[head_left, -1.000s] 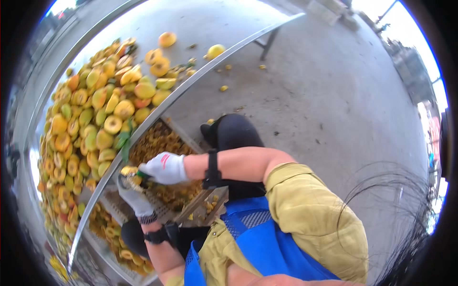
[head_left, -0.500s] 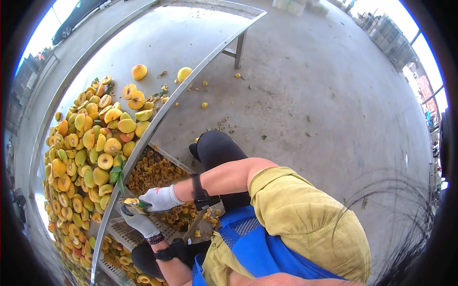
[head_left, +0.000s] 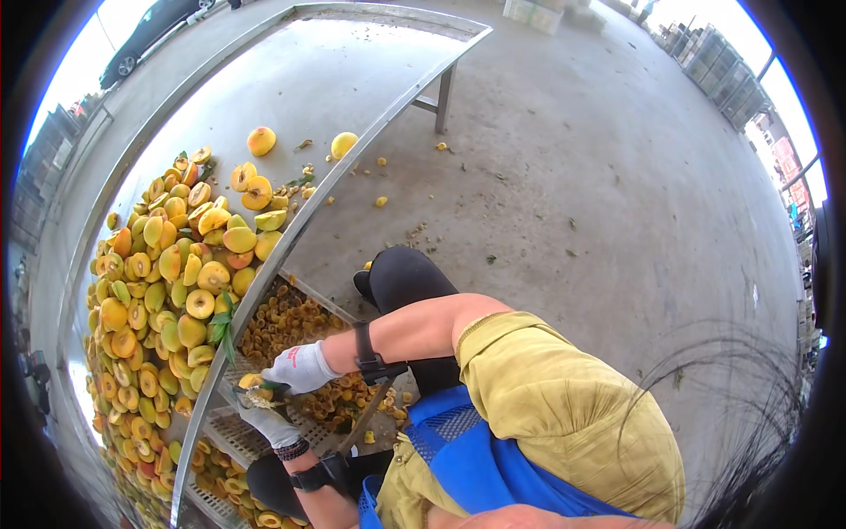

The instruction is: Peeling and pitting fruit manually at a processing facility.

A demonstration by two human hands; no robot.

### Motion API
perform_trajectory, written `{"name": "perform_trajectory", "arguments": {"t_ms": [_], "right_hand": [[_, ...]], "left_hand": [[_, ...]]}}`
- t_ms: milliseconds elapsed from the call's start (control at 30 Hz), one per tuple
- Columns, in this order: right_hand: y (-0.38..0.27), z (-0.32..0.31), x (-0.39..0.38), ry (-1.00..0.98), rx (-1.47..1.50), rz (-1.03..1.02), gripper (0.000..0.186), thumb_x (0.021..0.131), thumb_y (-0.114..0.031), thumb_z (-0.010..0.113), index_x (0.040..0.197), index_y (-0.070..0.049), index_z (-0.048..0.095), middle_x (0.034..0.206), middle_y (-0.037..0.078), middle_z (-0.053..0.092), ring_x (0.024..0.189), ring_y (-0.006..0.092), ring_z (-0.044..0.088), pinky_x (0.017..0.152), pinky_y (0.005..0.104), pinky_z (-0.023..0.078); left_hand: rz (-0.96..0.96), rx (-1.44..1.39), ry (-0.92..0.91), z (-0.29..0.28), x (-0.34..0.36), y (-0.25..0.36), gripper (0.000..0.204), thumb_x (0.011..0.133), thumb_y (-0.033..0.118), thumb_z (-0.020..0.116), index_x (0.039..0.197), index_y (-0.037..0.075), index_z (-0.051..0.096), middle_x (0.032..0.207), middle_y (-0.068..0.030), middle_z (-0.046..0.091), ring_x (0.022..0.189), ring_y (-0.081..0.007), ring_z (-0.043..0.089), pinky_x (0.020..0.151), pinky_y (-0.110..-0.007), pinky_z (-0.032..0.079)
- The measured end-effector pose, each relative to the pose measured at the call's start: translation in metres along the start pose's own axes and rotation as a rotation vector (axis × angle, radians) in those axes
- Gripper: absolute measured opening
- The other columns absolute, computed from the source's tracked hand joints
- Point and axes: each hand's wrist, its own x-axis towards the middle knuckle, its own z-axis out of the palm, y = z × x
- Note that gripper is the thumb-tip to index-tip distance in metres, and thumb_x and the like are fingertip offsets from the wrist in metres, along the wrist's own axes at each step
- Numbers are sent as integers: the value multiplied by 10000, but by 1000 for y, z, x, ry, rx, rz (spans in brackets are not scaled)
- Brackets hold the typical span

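My left hand [head_left: 264, 418], in a pale glove, is closed round a yellow peach half [head_left: 251, 381] just below the steel table's rim [head_left: 335, 185]. My right hand [head_left: 295, 370], gloved too, grips a small tool with a dark green handle [head_left: 275, 389] against that fruit; its working end is too small to make out. A large heap of halved peaches [head_left: 150, 335] lies on the table, with green leaves [head_left: 220, 331] by the rim. Under my hands are a perforated plastic crate [head_left: 233, 436] and many small brownish-yellow cut-out pieces [head_left: 291, 326].
My bent legs in dark trousers [head_left: 405, 282] are beside the crates. The concrete floor [head_left: 599, 229] has scattered fruit bits and leaves. Stacked crates [head_left: 714, 75] stand at the far right, and a dark car [head_left: 145, 40] is at the upper left, beyond the table.
Over the last second the view has tilted, showing more of the table's far end and the car. My hands stay together on the fruit, shifting only slightly.
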Motion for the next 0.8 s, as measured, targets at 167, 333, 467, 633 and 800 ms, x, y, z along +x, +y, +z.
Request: {"name": "perform_trajectory", "arguments": {"t_ms": [167,333,467,633,800], "right_hand": [[4,9,5,88,339,55,224,670,-120,565,848,3,508,708,160,565,666,287,552,596,343,420],[10,16,10,111,617,59,216,681,-159,567,810,8,517,679,134,562,602,208,519,574,314,409],[-6,0,2,6,529,145,212,707,-163,556,826,3,500,688,103,553,613,151,474,587,302,402],[-2,14,3,101,421,71,207,701,-166,558,818,-5,500,654,107,541,574,162,482,551,303,398],[0,17,9,92,497,134,210,690,-157,560,819,-1,504,690,155,562,625,233,546,574,327,411]], "left_hand": [[255,163,-46,-2,3,-4,225,840,187,404,955,11,486,865,-62,519,745,-158,525,657,-275,455],[360,229,-28,3,5,-5,205,841,187,415,938,22,489,842,-44,512,727,-136,517,658,-253,443],[379,356,1,3,-3,-1,190,830,157,438,929,4,492,834,-49,516,731,-137,517,653,-251,442],[360,340,38,4,-7,-3,196,830,164,437,918,-2,494,798,-47,519,694,-146,524,610,-258,449],[331,313,31,-7,7,-10,193,828,174,436,902,6,495,798,-56,520,695,-152,530,599,-263,455]]}}
